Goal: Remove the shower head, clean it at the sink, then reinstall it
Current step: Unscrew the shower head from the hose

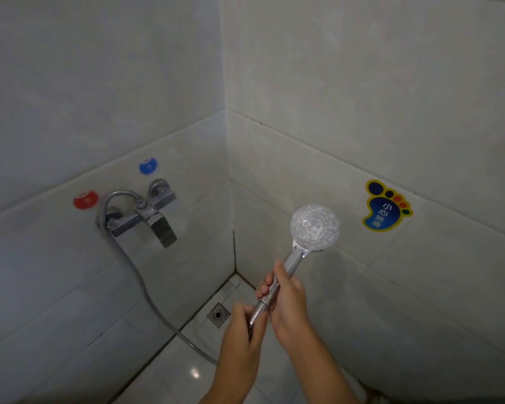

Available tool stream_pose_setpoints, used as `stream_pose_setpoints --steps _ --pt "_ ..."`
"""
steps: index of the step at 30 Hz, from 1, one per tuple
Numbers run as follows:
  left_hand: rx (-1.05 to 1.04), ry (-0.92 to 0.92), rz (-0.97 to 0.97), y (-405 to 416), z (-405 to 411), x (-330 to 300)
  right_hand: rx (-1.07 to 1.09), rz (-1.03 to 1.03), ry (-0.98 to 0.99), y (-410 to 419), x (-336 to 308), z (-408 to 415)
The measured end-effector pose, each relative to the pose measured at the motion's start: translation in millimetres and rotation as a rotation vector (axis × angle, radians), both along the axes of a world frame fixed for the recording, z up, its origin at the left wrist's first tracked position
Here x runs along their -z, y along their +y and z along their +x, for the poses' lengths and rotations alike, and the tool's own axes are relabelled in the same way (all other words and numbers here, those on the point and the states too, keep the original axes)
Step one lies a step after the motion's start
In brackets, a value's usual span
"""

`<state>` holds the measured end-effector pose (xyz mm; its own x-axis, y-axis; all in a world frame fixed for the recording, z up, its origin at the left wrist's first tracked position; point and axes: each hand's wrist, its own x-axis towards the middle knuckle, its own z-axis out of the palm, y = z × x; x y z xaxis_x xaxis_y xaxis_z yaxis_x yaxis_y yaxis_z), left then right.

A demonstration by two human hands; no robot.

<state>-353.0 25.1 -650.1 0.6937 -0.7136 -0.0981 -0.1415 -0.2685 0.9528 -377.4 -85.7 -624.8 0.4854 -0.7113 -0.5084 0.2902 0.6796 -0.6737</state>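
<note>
Shower head (314, 226) is up in the shower corner, face toward the camera, held by its handle just in front of the right wall. Right hand (286, 298) is wrapped around the handle, fingers curled. Left hand (241, 330) pinches the hose nut (257, 312) at the handle's bottom end, where the hose (140, 282) joins. Hose loops down along the floor and back up to the mixer (146, 214) on the left wall. Looks like the join is being turned; can't tell from this view whether it is coming off or going on, and no sink is visible.

To do it well: keep the right hand fixed as the anchor and turn only the nut with the left, not the whole hose, or it kinks. Keep handle and nut in line so threads don't cross. Wet chrome is probably slippery, so grip firmly. Watch for the washer dropping toward the drain (218, 314) directly below.
</note>
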Motion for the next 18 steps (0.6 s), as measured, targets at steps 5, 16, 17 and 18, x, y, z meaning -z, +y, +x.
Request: stream_pose_setpoints --steps 5,16,17,18 --pt "-0.005 0.039 0.072 -3.1 0.4 2.4 -0.014 -0.036 0.017 -0.4 -0.9 -2.2" --pt "0.004 -0.007 0.031 1.2 -5.3 -2.6 -0.012 -0.036 -0.005 3.5 -3.4 -4.9" --pt "0.0 -0.001 0.052 1.1 -5.3 -3.2 -0.02 -0.051 0.003 4.1 -3.9 -5.2" --pt "-0.007 0.009 0.074 1.3 -5.0 -3.5 -0.028 -0.063 0.012 5.0 -4.5 -5.2"
